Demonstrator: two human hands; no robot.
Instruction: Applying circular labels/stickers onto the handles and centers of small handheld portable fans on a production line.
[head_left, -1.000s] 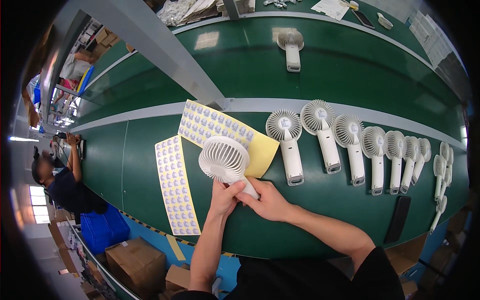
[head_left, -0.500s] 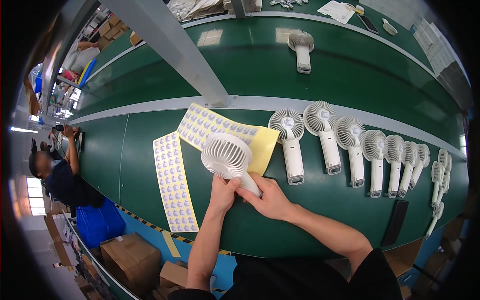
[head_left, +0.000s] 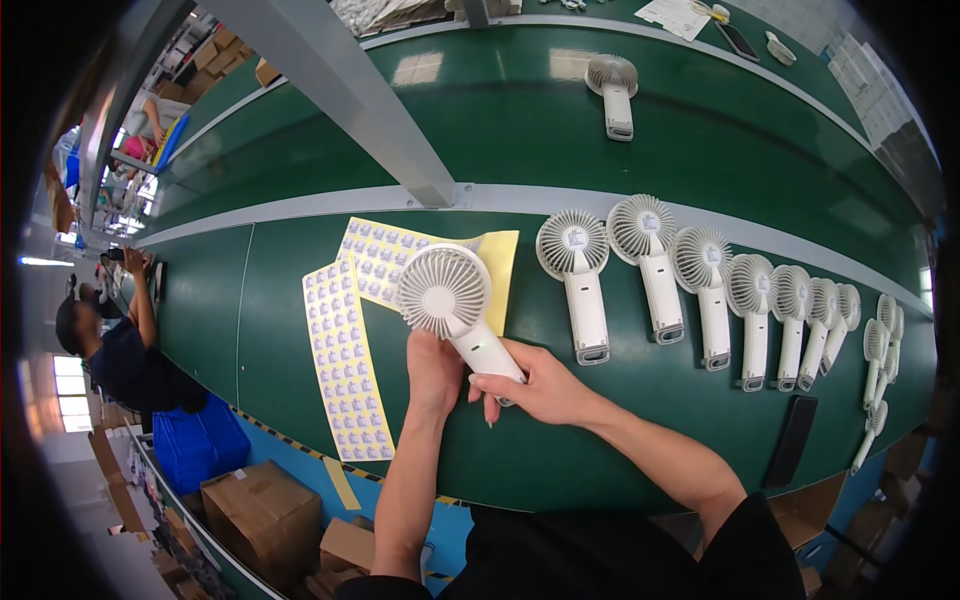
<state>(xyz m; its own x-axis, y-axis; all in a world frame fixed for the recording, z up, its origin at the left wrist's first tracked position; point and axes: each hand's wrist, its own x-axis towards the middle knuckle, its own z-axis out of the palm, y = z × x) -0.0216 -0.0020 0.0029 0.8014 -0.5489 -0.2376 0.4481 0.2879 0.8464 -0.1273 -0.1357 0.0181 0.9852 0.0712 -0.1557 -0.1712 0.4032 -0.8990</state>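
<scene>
"What had just changed?"

"The fan (head_left: 445, 290) had been rolled round. Half a second earlier its ribbed side showed; now its round hub and the small slot in its handle faced the wearer."

"Where was it?"

"Above the green table (head_left: 620, 430), partly covering the upper sticker sheet (head_left: 385, 255), which had shifted leftward. The other sticker sheet (head_left: 350, 370) lay just beside it, at the left."

"And the grip?"

"The right hand (head_left: 545, 385) was closed round the lower handle, thumb in front. The left hand (head_left: 435, 370) had slipped behind the fan's head; its fingers were hidden, so I couldn't tell how far they were curled or whether they held anything."

"What did the turn mean for the work?"

"It brought round the side that the row of fans (head_left: 714, 310) at the right also showed. Their nearer hubs bore stickers; this hub looked bare, so I judged it unlabelled there."
</scene>
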